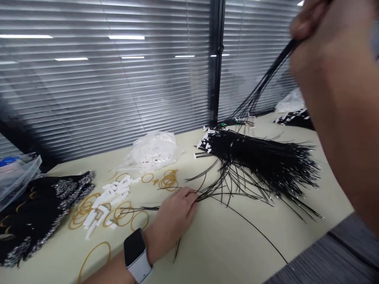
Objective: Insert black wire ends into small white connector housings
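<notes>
My left hand (179, 209), with a watch (135, 248) on the wrist, rests on the table, closed around a few thin black wires (217, 188). Their ends poke out on both sides of the fingers. Raised high at the upper right, my right hand (310, 19) is closed on a bundle of black wires (268, 73), which slopes down to the left toward the table. Its fingers are partly cut off and blurred. Beneath the raised bundle lies a thick pile of black wires (260, 154), with white connectors (205, 142) at its left end and bare tips at its right.
White strips (114, 193) and yellow rubber bands (168, 180) lie left of my left hand. Behind them sits a clear bag of white parts (155, 150). Banded black wire bundles (38, 209) occupy the far left. Window blinds (118, 79) rise along the table's back edge.
</notes>
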A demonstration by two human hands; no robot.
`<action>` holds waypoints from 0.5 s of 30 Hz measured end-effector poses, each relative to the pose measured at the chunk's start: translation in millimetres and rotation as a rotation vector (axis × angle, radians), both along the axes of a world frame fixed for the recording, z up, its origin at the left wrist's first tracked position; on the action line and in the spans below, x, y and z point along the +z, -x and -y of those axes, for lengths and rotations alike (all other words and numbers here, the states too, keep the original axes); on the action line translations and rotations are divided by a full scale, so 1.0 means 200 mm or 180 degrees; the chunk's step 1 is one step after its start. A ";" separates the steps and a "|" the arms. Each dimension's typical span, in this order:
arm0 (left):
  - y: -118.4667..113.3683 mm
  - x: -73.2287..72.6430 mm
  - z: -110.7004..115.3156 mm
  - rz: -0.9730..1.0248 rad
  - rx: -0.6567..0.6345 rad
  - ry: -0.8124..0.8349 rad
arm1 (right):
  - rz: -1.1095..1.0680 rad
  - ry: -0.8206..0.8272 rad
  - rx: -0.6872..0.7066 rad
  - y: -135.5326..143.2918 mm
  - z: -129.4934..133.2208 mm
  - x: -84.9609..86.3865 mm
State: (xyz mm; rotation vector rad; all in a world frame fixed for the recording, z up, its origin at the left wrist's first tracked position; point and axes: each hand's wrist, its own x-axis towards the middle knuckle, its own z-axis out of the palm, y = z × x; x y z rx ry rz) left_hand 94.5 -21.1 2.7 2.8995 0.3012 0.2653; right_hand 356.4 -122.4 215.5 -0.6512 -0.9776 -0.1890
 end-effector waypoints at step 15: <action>0.14 0.07 -0.03 -0.0282 0.0252 -0.0322 | -0.0470 0.0677 0.0321 0.17 0.00 -0.10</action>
